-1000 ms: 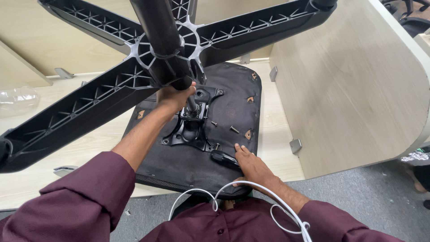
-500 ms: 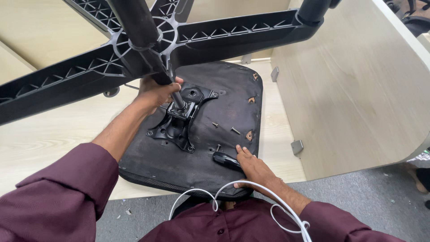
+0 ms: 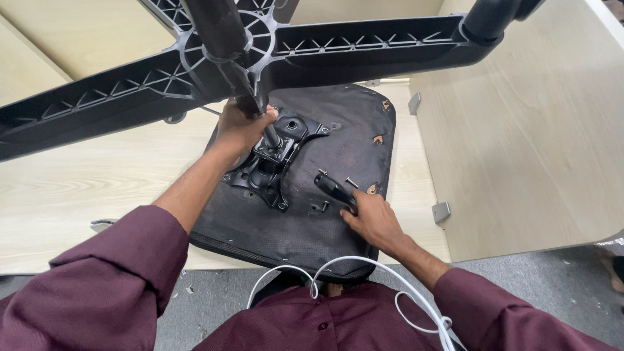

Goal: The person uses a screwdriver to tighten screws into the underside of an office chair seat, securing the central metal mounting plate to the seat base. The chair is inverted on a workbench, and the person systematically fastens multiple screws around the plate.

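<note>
**Q:** Pale wood-grain desk panels [image 3: 78,188] filled the left and right of the frame, with grey floor [image 3: 214,305] along the bottom. What lay on the desk?

**A:** An upturned black chair seat [image 3: 312,221] lay at the centre, its underside facing up. A black metal mounting plate [image 3: 273,162] was fixed to it, just left of centre. Loose screws [image 3: 351,182] rested on the seat to the right of the plate.

**Q:** What crossed the top of the frame?

**A:** A black star-shaped chair base [image 3: 364,49], ribbed on its underside, spanned the upper part of the frame, with its central column [image 3: 250,91] running down towards the plate.

**Q:** How were the hands placed?

**A:** The left hand [image 3: 240,130], upper centre, had its fingers wrapped around the lower end of the column, just above the plate. The right hand [image 3: 374,221], lower right of centre, rested on the seat with its fingers curled loosely over a black lever handle [image 3: 335,190]; whether they gripped it firmly could not be told.

**Q:** What else showed?

**A:** Maroon sleeves [image 3: 110,286] covered both arms, and a white cable [image 3: 364,266] looped across the bottom centre.
</note>
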